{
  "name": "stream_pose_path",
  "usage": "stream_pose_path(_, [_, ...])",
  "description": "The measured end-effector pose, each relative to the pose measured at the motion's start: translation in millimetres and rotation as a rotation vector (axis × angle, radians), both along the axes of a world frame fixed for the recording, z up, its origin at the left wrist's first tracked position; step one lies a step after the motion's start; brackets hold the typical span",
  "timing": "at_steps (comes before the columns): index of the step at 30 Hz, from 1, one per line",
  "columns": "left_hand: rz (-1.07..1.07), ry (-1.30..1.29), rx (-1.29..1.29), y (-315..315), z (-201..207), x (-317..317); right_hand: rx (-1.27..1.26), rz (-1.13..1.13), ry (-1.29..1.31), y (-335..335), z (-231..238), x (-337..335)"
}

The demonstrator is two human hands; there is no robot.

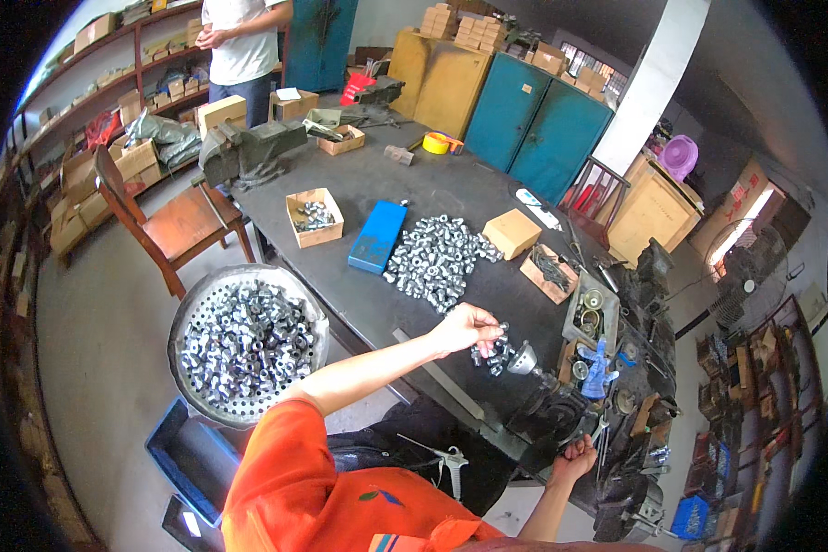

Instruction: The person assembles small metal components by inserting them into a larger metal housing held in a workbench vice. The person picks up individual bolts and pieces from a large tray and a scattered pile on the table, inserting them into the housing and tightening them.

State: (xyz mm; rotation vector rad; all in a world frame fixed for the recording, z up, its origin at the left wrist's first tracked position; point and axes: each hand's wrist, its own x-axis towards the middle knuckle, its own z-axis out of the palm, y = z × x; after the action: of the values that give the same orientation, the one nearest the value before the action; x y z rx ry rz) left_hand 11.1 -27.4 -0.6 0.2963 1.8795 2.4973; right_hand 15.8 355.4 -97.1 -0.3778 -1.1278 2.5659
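Note:
My left hand (467, 329) reaches over the bench with its fingertips pinched on what looks like a small metal fitting (504, 327). Beneath those fingers lies a small group of similar fittings (494, 357). Right beside them is a silvery cone-shaped metal piece (523, 360) at the end of a dark bench machine (550, 409). My right hand (575, 456) is at the near side of that machine with curled fingers; what they hold, if anything, is hidden. A large heap of silver fittings (440, 258) lies farther off on the dark bench (336, 276).
A perforated round pan (187, 368) of fittings stands at the left, above a blue bin (179, 451). A blue box (377, 236), cartons (511, 234) and a vise (253, 152) sit on the bench. An air gun (451, 465) hangs near me. Another person (244, 51) stands beyond.

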Motion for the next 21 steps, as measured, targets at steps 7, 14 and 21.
stream_pose_path(7, [-0.022, 0.045, 0.010, 0, -1, 1, 0.087, -0.056, -0.023, -3, 13, 13])
stream_pose_path(14, [-0.023, 0.023, 0.035, -2, -2, 3, 0.160, 0.073, 0.048, 10, 41, 25])
stream_pose_path(21, [-0.027, 0.028, -0.007, -5, 3, 2, 0.156, 0.129, 0.195, 9, 79, 12])
